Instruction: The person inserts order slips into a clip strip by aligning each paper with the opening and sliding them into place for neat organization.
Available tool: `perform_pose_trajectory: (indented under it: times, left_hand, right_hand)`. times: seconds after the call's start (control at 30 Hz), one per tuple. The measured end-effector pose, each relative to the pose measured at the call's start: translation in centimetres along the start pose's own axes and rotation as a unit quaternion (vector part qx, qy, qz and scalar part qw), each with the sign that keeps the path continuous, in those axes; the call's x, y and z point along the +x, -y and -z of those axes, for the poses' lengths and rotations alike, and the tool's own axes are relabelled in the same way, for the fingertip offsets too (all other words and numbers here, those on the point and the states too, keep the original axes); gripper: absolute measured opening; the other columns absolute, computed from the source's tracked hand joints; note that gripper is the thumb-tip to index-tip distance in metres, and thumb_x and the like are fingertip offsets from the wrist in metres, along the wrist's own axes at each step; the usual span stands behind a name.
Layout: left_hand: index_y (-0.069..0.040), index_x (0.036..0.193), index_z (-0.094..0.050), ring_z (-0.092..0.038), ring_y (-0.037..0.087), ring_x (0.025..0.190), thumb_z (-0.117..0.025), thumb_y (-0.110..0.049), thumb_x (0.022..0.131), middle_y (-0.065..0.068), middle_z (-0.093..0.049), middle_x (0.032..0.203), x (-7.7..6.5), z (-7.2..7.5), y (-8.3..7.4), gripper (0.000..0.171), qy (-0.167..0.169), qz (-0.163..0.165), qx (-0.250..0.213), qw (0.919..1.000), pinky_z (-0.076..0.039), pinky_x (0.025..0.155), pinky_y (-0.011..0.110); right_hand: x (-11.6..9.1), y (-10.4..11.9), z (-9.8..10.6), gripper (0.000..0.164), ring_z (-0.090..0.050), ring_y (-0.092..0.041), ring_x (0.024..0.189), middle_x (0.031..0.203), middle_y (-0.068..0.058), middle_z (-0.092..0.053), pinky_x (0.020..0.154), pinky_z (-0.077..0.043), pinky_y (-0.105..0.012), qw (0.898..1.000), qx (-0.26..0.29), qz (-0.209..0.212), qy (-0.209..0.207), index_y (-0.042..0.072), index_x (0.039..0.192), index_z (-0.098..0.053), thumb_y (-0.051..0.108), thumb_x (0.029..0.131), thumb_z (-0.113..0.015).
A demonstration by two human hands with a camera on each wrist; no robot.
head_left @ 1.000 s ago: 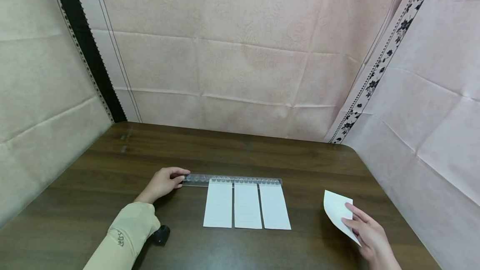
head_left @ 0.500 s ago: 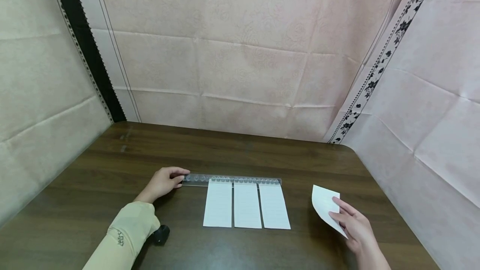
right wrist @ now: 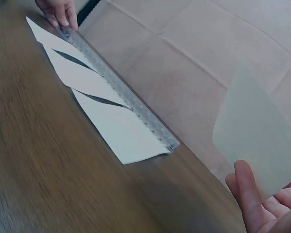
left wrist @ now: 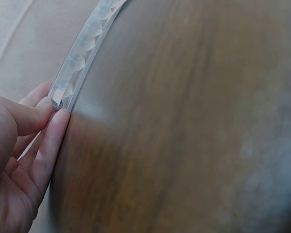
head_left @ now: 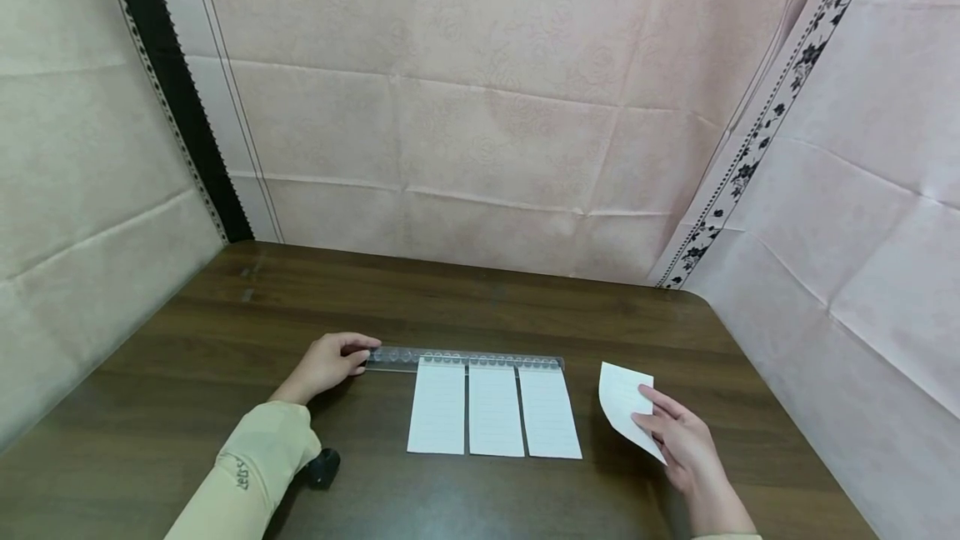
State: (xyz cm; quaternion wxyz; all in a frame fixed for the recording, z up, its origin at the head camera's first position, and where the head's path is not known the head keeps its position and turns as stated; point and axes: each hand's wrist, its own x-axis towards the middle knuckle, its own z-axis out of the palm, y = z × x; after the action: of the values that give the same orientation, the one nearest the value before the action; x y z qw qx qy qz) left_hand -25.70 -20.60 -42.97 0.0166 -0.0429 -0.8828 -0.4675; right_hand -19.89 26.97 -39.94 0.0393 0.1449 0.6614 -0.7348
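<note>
On the wooden table lies a clear plastic ticket rail (head_left: 393, 359) with a row of round bumps inside. Several white paper slips, three of them, hang toward me from it side by side: a left slip (head_left: 437, 408), a middle slip (head_left: 495, 412) and a right slip (head_left: 551, 413). Between thumb and fingers, my left hand (head_left: 324, 369) pinches the rail's left end; the left wrist view shows this grip on the rail (left wrist: 78, 63) up close. To the right, apart from the rail, my right hand (head_left: 688, 447) pinches a separate paper slip (head_left: 622, 400), raised and slightly curved.
The brown wooden table (head_left: 420, 298) ends at a pale cloth backdrop (head_left: 480, 123) behind it and more cloth on both sides. A small black object (head_left: 324, 469) sits by my left sleeve (head_left: 255, 473).
My right hand has moved left and slightly away from me with its paper slip, nearer the rail. The left hand, the rail and its slips have stayed put.
</note>
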Motion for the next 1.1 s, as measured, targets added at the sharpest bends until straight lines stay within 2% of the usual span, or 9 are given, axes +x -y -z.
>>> perform_pose_trajectory:
  times: [0.3, 0.53, 0.77, 0.9, 1.1]
  left_hand:
    - [-0.006, 0.111, -0.068, -0.06, 0.016, 0.082, -0.058, -0.003, 0.091, 0.016, -0.06, 0.112, 0.2, -0.1, 0.1, 0.023, 0.0, 0.005, -0.003, 1.0, -0.054, 0.068, 0.026]
    - [-0.006, 0.112, -0.067, -0.059, 0.016, 0.084, -0.057, -0.003, 0.092, 0.016, -0.06, 0.114, 0.2, -0.2, 0.1, 0.023, -0.002, 0.007, -0.005, 1.0, -0.054, 0.069, 0.027]
    - [-0.005, 0.111, -0.067, -0.06, 0.017, 0.085, -0.057, -0.002, 0.091, 0.017, -0.06, 0.113, 0.0, 0.0, -0.2, 0.023, 0.0, 0.002, -0.006, 1.0, -0.054, 0.069, 0.026]
    - [-0.005, 0.112, -0.067, -0.06, 0.017, 0.084, -0.057, -0.002, 0.091, 0.017, -0.06, 0.114, -0.1, 0.0, -0.2, 0.023, 0.001, 0.004, -0.006, 1.0, -0.054, 0.069, 0.027]
    - [-0.006, 0.111, -0.067, -0.059, 0.016, 0.083, -0.058, -0.003, 0.091, 0.016, -0.06, 0.113, 0.0, 0.0, 0.0, 0.023, 0.0, 0.003, -0.005, 1.0, -0.054, 0.069, 0.027]
  right_hand:
    - [0.3, 0.2, -1.9, 0.045, -0.059, -0.006, 0.087, 0.108, 0.004, -0.061, 0.076, -0.051, -0.023, 1.0, 0.009, 0.009, 0.003, 0.012, 0.121, -0.06, -0.007, 0.08, -0.066]
    - [0.5, 0.3, -3.2, 0.05, -0.061, -0.009, 0.084, 0.103, 0.002, -0.063, 0.075, -0.051, -0.024, 1.0, 0.009, 0.017, 0.005, 0.004, 0.127, -0.054, -0.008, 0.08, -0.065]
    - [0.4, 0.4, -4.3, 0.052, -0.061, -0.01, 0.083, 0.103, 0.0, -0.064, 0.074, -0.051, -0.024, 1.0, 0.017, 0.022, 0.009, 0.001, 0.129, -0.053, -0.01, 0.079, -0.064]
    - [0.5, 0.3, -5.1, 0.057, -0.06, -0.01, 0.084, 0.106, -0.002, -0.063, 0.074, -0.051, -0.024, 0.999, 0.012, 0.025, 0.016, -0.004, 0.134, -0.045, -0.011, 0.08, -0.063]
    - [0.6, 0.2, -6.2, 0.057, -0.06, -0.011, 0.085, 0.11, -0.004, -0.062, 0.073, -0.051, -0.024, 0.999, 0.01, 0.029, 0.025, -0.005, 0.135, -0.042, -0.01, 0.081, -0.062]
